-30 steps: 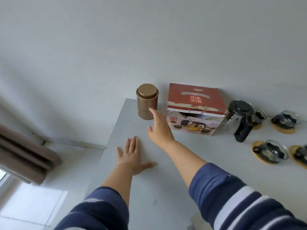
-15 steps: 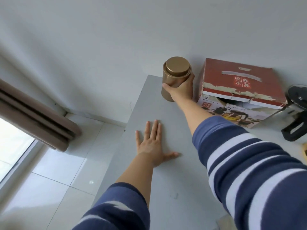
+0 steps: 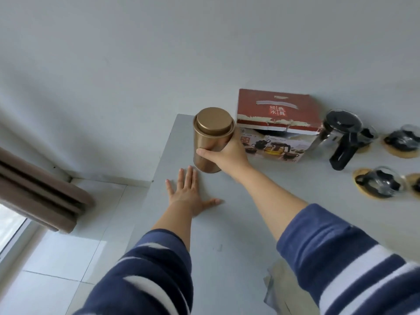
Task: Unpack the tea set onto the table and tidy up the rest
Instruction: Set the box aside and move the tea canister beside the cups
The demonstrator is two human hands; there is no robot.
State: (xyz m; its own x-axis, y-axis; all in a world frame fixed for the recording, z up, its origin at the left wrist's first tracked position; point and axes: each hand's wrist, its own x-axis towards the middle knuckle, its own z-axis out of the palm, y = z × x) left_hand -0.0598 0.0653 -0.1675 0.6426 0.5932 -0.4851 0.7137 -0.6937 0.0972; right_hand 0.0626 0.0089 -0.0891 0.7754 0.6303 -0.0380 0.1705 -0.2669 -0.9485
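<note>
Pulled nearer, gold tin [image 3: 212, 139] gripped by right hand [image 3: 229, 153]; left hand [image 3: 191, 196] flat, spread; box [image 3: 276, 114] reads 经典水具.

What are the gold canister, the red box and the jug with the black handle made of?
The gold canister, held in the right hand, looks like metal with a satin bronze sheen and a press-fit lid. The red box is printed cardboard; its torn edge shows pale paper. The jug seems to be clear glass with a shiny metal part, plus a black lid and handle, probably plastic.

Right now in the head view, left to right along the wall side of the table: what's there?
Gold tin, held in the right hand → red tea set box → glass teapot with black handle → glass cup on a coaster.
</note>
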